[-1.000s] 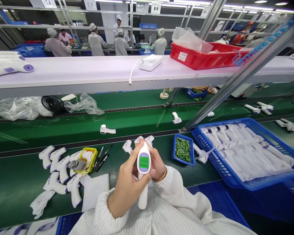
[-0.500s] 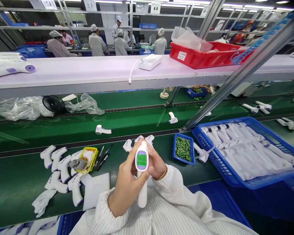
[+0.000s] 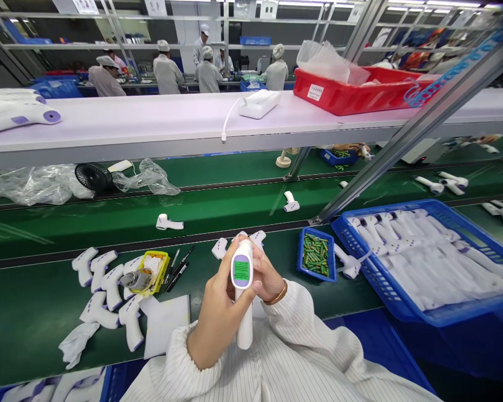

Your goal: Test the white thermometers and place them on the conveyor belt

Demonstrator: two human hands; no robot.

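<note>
Both hands hold one white infrared thermometer [image 3: 244, 329] upright in front of my chest, its lit green screen facing me. My left hand [image 3: 216, 315] is closed round its left side. My right hand [image 3: 269, 277] grips the right side of its head, thumb beside the screen; some fingertips are hidden behind it. Just beyond the hands lie a few more white thermometers [image 3: 219, 248], partly hidden. To the left, several thermometers [image 3: 95, 311] lie around a yellow basket [image 3: 164, 268] holding a glass bottle [image 3: 134, 280].
At right, a blue bin [image 3: 298, 258] holds small green batteries, beside a large blue crate [image 3: 406, 312] of wrapped thermometers. A green conveyor [image 3: 222, 204] carries loose thermometers. A white shelf [image 3: 151, 120] with a red bin [image 3: 339, 100] crosses above; a metal post [image 3: 385, 153] slants down.
The thermometers on the conveyor have shifted slightly left. My hands keep the same hold on the thermometer, and the view has turned slightly.
</note>
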